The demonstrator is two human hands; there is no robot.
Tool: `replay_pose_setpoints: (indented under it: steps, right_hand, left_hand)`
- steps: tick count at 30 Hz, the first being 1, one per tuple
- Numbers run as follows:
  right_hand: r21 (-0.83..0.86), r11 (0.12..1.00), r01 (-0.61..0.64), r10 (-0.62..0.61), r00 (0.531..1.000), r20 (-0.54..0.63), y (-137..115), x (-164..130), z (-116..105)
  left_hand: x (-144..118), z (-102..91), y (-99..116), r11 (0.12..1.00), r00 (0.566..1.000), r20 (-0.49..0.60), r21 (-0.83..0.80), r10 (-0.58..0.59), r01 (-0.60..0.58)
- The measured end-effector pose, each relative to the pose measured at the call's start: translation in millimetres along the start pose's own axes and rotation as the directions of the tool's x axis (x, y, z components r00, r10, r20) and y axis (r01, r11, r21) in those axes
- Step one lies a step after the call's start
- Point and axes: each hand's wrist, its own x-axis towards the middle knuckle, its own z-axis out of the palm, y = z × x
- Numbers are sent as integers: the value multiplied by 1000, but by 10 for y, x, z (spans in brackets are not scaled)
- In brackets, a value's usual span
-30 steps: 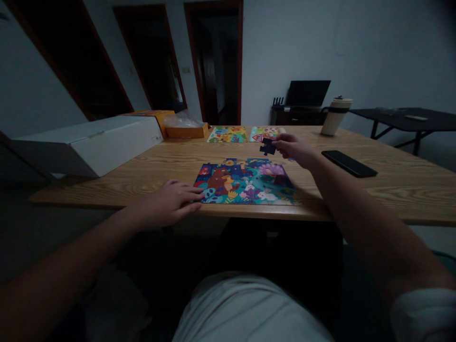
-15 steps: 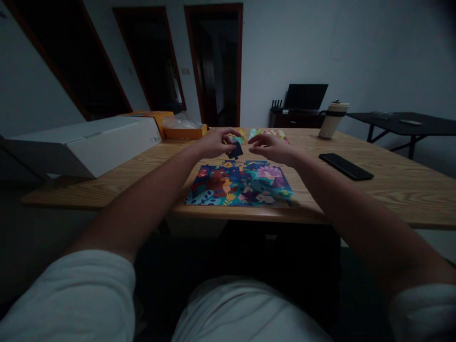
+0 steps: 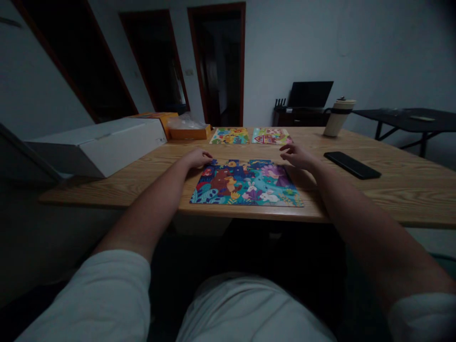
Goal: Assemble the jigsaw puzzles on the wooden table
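A jigsaw puzzle (image 3: 245, 185) with bears, rabbits and plants in dark blue, teal and purple lies flat near the table's front edge. Its upper edge is uneven, with gaps between the top pieces. At its upper left corner, my left hand (image 3: 197, 158) has its fingers closed on a dark blue puzzle piece (image 3: 214, 162); whether the piece is locked in cannot be made out. My right hand (image 3: 298, 156) hovers beside the puzzle's upper right corner, its fingers apart and holding nothing.
Two bright finished puzzles, one yellow (image 3: 230, 136) and one pink and green (image 3: 272, 136), lie farther back. A white box (image 3: 124, 147) and an orange tray (image 3: 188, 132) with clear plastic stand left. On the right are a black phone (image 3: 352, 165) and a cream tumbler (image 3: 335, 122).
My left hand has moved left and down with the dark blue piece to the puzzle's upper left corner. My right hand has drawn away to the right.
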Motion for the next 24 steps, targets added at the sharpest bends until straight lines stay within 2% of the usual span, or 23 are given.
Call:
replay_pose_setpoints:
  steps: [2,4,7,10,13,16,21,24]
  right_hand:
    - [-27,999,-19,20,999,26,-36,-20,-12]
    - [-29,998,-63,63,998,-1,-37,-28,-39]
    - [-18,990,-142,138,978,-159,50,10,-113]
    - [-19,984,-178,160,922,-353,208,84,-216]
    - [-22,979,-202,168,868,-468,350,131,-306]
    - [-34,971,-238,192,853,-485,421,137,-345]
    - [-86,965,-248,193,891,-410,444,143,-329]
    - [-95,960,-264,205,892,-404,436,148,-319]
  left_hand:
    - [-24,-17,15,997,1000,13,76,4,-5]
    - [-41,-18,27,992,1000,24,128,14,-17]
    - [-55,-7,50,979,999,26,202,31,-36]
    - [-68,5,90,965,999,24,259,39,-44]
    - [-87,19,137,957,999,15,286,40,-42]
    - [-101,29,157,958,999,9,284,37,-38]
    - [-87,34,123,948,999,12,316,39,-41]
    - [-66,43,108,942,999,14,331,43,-45]
